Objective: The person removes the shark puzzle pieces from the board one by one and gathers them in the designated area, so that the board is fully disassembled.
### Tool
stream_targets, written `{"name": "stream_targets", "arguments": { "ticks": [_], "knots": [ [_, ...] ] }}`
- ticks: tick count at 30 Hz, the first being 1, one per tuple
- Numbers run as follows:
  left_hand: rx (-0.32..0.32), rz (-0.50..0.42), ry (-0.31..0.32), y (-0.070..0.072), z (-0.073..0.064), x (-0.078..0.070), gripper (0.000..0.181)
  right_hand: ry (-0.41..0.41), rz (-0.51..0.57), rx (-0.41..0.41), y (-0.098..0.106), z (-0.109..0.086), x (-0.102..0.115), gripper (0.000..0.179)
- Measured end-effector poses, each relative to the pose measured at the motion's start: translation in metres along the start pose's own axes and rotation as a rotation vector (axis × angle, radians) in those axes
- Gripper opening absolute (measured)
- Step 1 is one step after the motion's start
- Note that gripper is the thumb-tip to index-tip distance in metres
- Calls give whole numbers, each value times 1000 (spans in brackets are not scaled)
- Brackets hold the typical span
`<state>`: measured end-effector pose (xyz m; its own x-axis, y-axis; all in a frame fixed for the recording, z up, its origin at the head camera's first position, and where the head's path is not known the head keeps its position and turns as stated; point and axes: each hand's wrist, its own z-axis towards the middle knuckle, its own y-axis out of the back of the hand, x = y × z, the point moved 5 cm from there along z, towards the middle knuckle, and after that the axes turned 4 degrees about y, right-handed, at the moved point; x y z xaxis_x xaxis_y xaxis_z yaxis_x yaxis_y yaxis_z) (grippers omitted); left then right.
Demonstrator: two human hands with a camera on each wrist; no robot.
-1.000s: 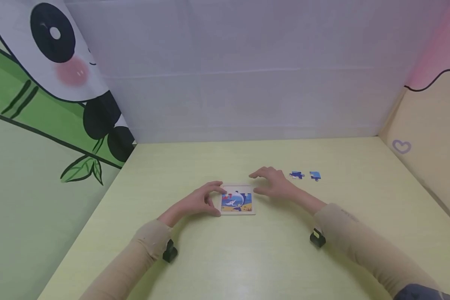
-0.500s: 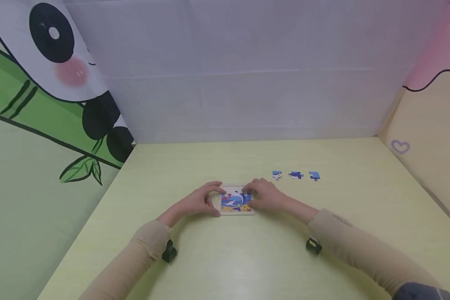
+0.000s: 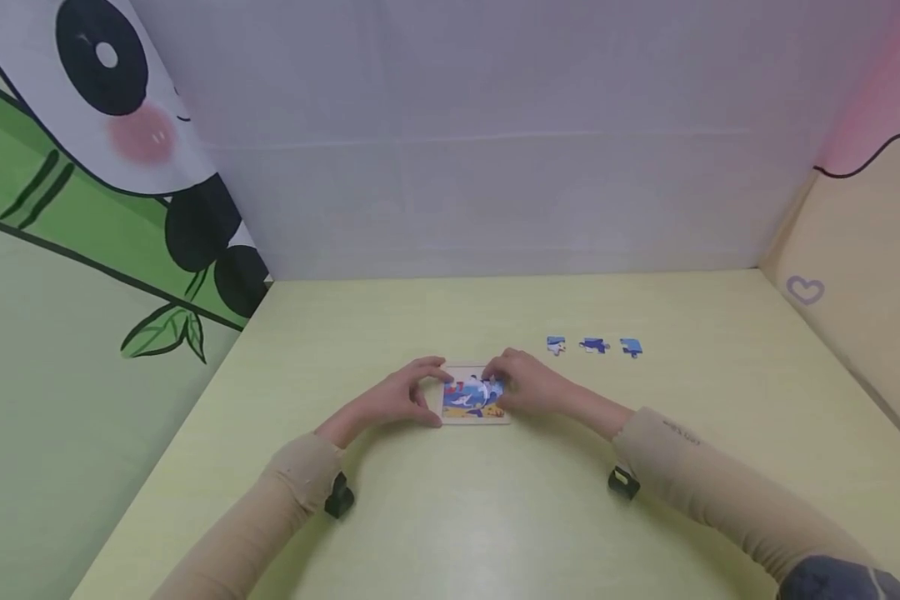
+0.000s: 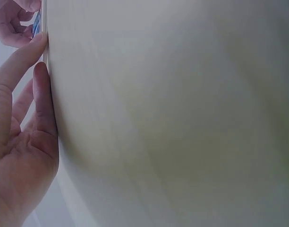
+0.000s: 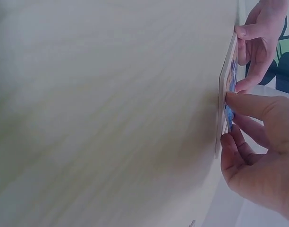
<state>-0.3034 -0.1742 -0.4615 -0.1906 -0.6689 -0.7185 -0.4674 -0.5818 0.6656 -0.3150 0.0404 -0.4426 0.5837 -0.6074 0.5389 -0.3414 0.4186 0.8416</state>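
Observation:
A small jigsaw board with a pale frame and a blue sea-animal picture lies flat on the table. My left hand grips its left side, thumb at the near corner and fingers at the far part, as the left wrist view also shows in part. My right hand is over the board's right side. In the right wrist view its thumb and fingers pinch a blue puzzle piece, tilted up from the board; the fingers hide part of it. Where the piece's edges end cannot be made out.
Three loose puzzle pieces lie in a row beyond the right hand: a white-and-blue piece, a dark blue piece and a light blue piece. A grey-white cloth wall closes the table's back; painted panels flank it.
My right hand has moved left onto the board's right side, uncovering the third loose piece, and now pinches a piece there. Part of the picture has shifted. My left hand stays on the frame.

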Motion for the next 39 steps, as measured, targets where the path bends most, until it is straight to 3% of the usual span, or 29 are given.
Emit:
{"name": "stream_targets", "arguments": {
  "ticks": [7, 15, 23, 39],
  "knots": [
    [-1, -3, 0, 0, 0, 0, 66, 31, -13, 9, 1, 3, 1, 40],
    [1, 9, -2, 0, 1, 0, 66, -1, -46, 35, 2, 5, 1, 40],
    [-2, 15, -2, 0, 2, 1, 67, 11, -101, -5, 1, 7, -3, 36],
    [-10, 13, 3, 0, 3, 2, 66, -13, 71, -131, 9, -11, -15, 39]
  ]
}}
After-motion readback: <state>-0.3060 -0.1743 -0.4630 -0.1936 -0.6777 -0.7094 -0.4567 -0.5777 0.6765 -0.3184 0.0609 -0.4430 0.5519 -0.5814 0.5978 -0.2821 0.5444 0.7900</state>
